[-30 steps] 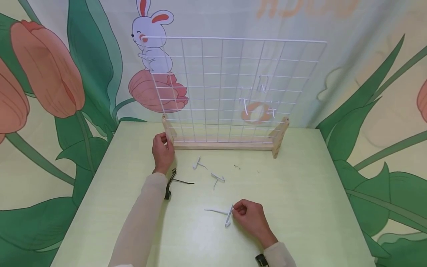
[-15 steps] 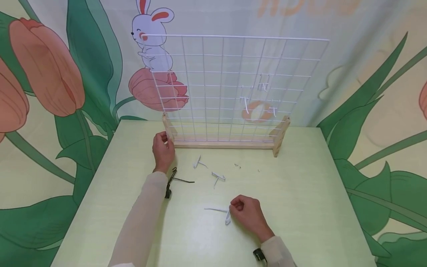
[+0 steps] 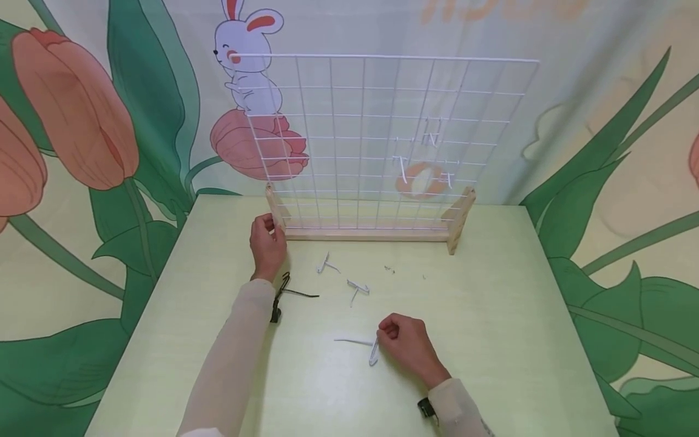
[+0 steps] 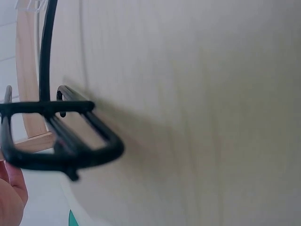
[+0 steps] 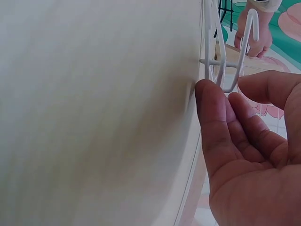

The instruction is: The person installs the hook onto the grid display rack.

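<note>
My right hand (image 3: pixel 408 349) pinches one end of a white wire hook (image 3: pixel 374 352) between thumb and fingertips, low over the front middle of the table. In the right wrist view, the bent wire end of this hook (image 5: pixel 242 56) stands out past the fingertips. At the back left, my left hand (image 3: pixel 268 247) holds the left wooden leg (image 3: pixel 280 209) of a stand carrying a white wire grid (image 3: pixel 349 115). Beside the left forearm lies a black wire hook (image 3: pixel 281 294), which looms large in the left wrist view. Two other white hooks, one nearer the stand (image 3: pixel 326 264), lie on the table.
Several small white hooks (image 3: pixel 403 169) hang on the right half of the grid. Tiny bits (image 3: pixel 389 269) lie on the pale table (image 3: pixel 508 315) in front of the stand. A printed curtain (image 3: pixel 349 24) with tulips and a rabbit hangs behind.
My right hand has shifted slightly away from my body with the white hook in its grasp. The left hand stays at the stand's leg. The head view has tilted slightly.
</note>
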Available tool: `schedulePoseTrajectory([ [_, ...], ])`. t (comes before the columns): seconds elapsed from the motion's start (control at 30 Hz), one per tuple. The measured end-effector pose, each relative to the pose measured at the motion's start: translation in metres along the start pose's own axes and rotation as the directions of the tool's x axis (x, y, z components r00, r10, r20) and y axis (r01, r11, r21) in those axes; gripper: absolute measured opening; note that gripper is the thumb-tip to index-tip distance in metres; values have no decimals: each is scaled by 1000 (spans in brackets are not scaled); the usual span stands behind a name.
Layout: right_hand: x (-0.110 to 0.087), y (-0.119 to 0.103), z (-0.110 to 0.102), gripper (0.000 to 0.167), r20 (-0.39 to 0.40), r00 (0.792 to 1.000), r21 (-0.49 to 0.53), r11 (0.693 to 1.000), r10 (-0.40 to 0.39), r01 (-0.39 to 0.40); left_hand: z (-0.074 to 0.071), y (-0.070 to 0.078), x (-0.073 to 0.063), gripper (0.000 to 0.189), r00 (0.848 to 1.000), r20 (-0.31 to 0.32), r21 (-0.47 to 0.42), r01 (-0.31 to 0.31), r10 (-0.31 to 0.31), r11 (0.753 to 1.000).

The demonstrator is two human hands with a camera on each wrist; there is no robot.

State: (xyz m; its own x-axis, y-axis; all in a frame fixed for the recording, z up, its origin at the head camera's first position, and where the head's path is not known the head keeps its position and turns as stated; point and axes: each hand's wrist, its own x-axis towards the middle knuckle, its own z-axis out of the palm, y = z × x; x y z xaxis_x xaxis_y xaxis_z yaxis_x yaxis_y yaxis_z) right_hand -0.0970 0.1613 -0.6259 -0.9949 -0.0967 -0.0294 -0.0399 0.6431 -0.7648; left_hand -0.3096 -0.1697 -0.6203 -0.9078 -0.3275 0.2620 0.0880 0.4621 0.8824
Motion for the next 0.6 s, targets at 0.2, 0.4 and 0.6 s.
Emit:
schedulePoseTrajectory([
  [0.2, 3, 2, -4, 8, -10, 1000, -21, 1000, -15, 15, 0, 0, 1, 33, 1000, 6, -12, 2, -2, 1000],
  [0.4, 7, 0, -6, 8, 4, 999, -43, 999, -33, 33, -1, 3, 0, 33, 1000, 12, -16, 15, -15, 1000],
  [0.6, 10, 0, -5, 8, 16, 997, -67, 995, -71, 71, -1, 3, -1, 33, 1000, 0, -28, -1, 1, 1000],
])
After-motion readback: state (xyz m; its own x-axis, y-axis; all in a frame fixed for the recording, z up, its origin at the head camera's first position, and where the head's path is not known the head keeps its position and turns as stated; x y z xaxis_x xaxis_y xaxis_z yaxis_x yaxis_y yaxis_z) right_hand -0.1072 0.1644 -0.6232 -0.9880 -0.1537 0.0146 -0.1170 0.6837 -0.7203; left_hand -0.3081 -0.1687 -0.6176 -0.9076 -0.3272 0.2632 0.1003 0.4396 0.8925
